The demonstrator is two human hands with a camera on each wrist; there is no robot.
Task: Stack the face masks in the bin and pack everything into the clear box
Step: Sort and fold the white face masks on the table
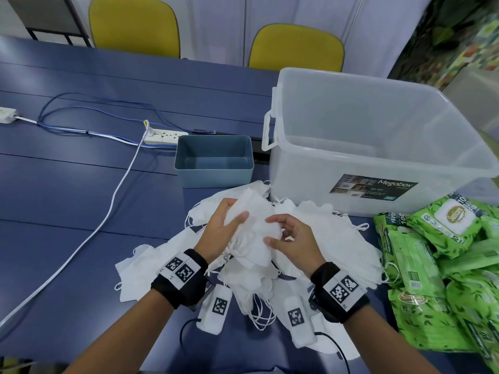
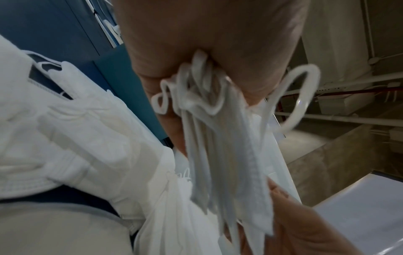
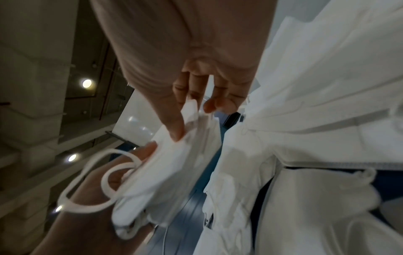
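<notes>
**Both hands hold a bundle of masks above the pile**

The blue bench carries the empty clear box at right of frame, the empty blue bin left of it, and a loose pile of face masks below. Centre frame, the left hand grips a stack of masks, fingers curled round it; the right hand pinches its edge.

Two yellow chairs stand behind the blue table, before a white curtain.
</notes>
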